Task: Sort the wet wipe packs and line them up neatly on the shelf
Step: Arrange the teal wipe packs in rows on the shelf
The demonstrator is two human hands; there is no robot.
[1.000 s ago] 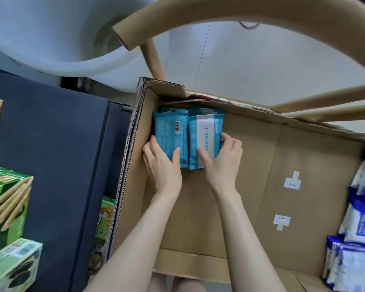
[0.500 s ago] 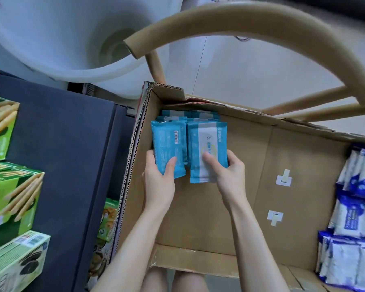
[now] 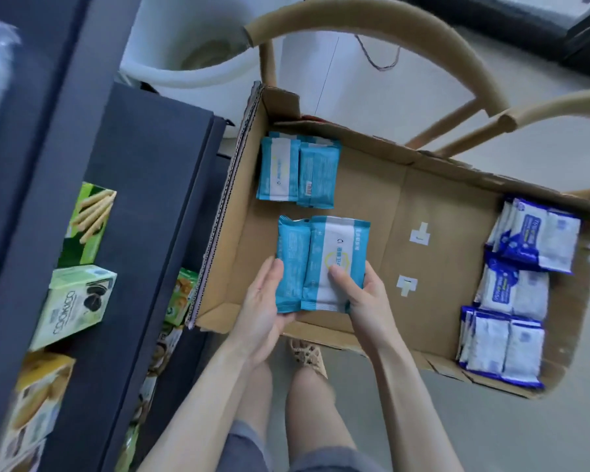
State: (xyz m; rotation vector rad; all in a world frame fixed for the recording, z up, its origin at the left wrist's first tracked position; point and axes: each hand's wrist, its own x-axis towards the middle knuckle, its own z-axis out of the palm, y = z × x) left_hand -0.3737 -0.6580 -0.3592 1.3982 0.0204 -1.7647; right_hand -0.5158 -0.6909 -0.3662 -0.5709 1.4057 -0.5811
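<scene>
Two teal wet wipe packs are lifted over the near left part of an open cardboard box (image 3: 423,212). My left hand (image 3: 261,311) holds the left teal pack (image 3: 292,260) from below and at its side. My right hand (image 3: 361,301) grips the right teal pack (image 3: 338,253), thumb on its white label. More teal packs (image 3: 298,172) lie in the box's far left corner. Several blue-and-white wipe packs (image 3: 515,291) are stacked along the box's right end.
A dark shelf unit (image 3: 116,206) stands at left, carrying green snack boxes (image 3: 75,304) and a biscuit-stick box (image 3: 87,226). The box rests on a wooden chair (image 3: 372,15). A white tub (image 3: 191,46) sits behind. My legs and a sandalled foot show below.
Both hands have pulled the two teal packs from the far corner toward the box's near edge, uncovering more teal packs beneath. The camera has tilted, showing more floor and shelf.
</scene>
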